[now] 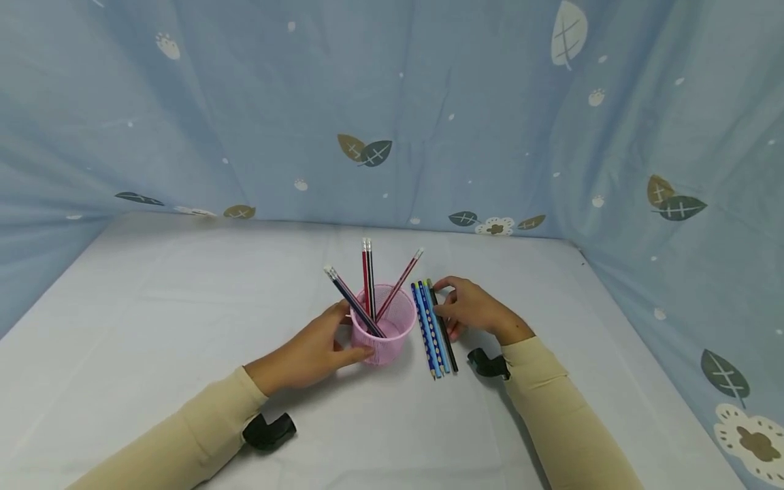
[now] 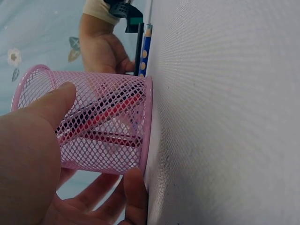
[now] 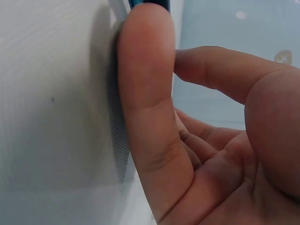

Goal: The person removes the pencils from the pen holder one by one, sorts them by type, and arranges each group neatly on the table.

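A pink mesh pencil cup (image 1: 384,352) stands upright on the white tabletop, and my left hand (image 1: 312,347) grips its side. In the left wrist view the thumb lies along the mesh, with other fingers around the far side. Several pencils lean in the cup, among them a red one (image 1: 401,284) and a dark blue one (image 1: 352,298) with white erasers. My right hand (image 1: 478,309) has its thumb and forefinger on a black pencil (image 1: 450,350), at the right edge of a row of blue pencils (image 1: 431,333). In the right wrist view a finger hides most of that contact.
The white tabletop (image 1: 184,306) runs back to a blue leaf-patterned curtain (image 1: 429,122), which also encloses the sides. Black wrist cameras, one by the left cuff (image 1: 269,431) and one by the right (image 1: 488,363), hang low over the cloth.
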Available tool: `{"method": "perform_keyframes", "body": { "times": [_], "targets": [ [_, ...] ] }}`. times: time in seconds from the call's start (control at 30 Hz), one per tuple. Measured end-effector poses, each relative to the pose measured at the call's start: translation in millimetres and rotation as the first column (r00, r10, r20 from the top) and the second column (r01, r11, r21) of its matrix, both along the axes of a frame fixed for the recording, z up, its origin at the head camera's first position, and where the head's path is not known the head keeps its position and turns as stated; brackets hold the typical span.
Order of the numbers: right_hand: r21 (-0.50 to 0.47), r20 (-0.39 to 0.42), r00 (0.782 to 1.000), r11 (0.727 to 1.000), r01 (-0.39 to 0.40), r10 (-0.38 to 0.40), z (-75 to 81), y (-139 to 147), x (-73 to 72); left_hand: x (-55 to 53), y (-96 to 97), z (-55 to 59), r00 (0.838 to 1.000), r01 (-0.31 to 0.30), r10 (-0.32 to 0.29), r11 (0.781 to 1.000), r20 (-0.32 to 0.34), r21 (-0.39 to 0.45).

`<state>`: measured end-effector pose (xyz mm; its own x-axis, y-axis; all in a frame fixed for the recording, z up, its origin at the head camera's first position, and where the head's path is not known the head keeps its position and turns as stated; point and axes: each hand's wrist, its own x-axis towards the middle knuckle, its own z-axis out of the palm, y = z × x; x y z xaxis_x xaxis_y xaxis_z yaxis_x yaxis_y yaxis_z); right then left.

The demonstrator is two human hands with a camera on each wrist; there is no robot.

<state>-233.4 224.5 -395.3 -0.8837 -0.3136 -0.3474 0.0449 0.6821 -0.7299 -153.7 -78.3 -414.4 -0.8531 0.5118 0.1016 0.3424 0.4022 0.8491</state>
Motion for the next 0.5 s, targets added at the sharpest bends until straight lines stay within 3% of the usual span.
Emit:
{"method": "perform_keyframes", "body": {
  "times": [0.3,0.5],
  "targets": [
    [0.026,-0.026,1.0,1.0,-0.006,0.007,1.1,-2.2,2.4,1.3,-1.6,-2.3,1.0,-0.005,0.005,1.0,0.004,0.001],
    [0.025,-0.204,0.979,1.0,-0.019,0.023,10.3,-7.6,7.6,0.8,-1.0,-3.2,1.0,0.0,-0.001,1.0,0.003,0.013]
  ]
}}
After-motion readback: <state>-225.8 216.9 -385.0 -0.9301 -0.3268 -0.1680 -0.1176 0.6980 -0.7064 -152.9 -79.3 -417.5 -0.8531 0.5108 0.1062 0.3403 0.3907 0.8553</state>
